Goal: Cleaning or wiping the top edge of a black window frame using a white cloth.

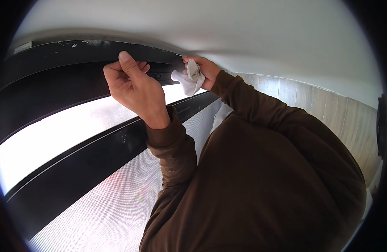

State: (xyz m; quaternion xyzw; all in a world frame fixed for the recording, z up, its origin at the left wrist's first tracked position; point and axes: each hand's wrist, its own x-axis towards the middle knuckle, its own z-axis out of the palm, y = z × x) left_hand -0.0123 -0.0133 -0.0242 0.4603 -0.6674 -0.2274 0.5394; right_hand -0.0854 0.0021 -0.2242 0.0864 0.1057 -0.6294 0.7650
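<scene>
My left hand (135, 89) is raised in front of the black window frame (95, 52), thumb up and fingers loosely curled; nothing shows in it. A crumpled white cloth (193, 80) with a greyish smudge hangs from my right hand (209, 71), which grips it. The fingertips of that hand reach the far end of the frame's upper black bar, close to the pale wall. Flaking white marks (92, 42) run along this bar's edge. Part of the right fingers is hidden behind the cloth.
Below the upper bar is a bright strip of glass (61, 132), then a black rail (83, 167) and a mesh screen (117, 204). A smooth pale wall (275, 34) borders the frame. Wood-look planks (306, 94) show at the right, and a whitish item (221, 116) sits partly behind my body.
</scene>
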